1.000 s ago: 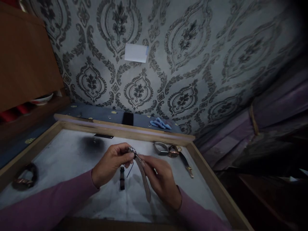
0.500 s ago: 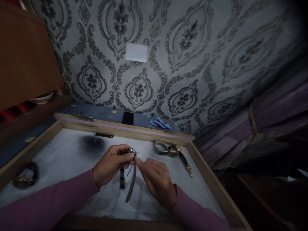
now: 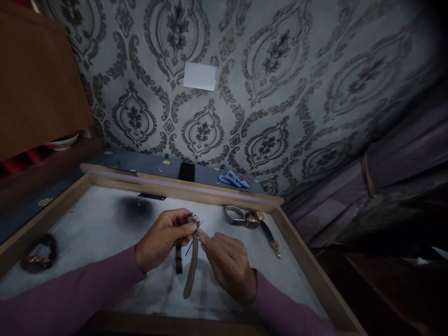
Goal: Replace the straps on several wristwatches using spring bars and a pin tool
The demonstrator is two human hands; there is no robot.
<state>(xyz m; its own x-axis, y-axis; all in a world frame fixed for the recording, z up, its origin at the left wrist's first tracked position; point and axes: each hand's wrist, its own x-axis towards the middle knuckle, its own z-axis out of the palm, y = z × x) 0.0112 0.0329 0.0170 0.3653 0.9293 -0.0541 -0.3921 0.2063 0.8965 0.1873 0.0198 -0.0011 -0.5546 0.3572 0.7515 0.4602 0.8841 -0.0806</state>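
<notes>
My left hand (image 3: 163, 240) pinches a wristwatch (image 3: 193, 219) by its shiny round case, thumb in front. From the case hangs a brown-grey strap (image 3: 191, 275), end downward. My right hand (image 3: 229, 266) is closed, with its fingertips at the top of this strap where it meets the case; its thumb is mostly hidden. A thin dark stick (image 3: 188, 248) slants beside the strap; which hand has it, if either, I cannot tell. Below my left hand shows another dark strap piece (image 3: 178, 261) with a buckle, its upper part hidden by the fingers.
A shallow wooden-framed tray (image 3: 301, 259) with a pale base surrounds the work. At its right lie a grey-banded watch (image 3: 234, 215), a rose-gold watch (image 3: 252, 219) and a black strap (image 3: 269, 233). A dark watch (image 3: 38, 256) is at left. Behind are a phone (image 3: 186, 171) and blue cloth (image 3: 234, 179).
Both hands stay at nearly the same spot on the watch. The hanging strap has swung slightly and reaches a little lower. The view has shifted very little.
</notes>
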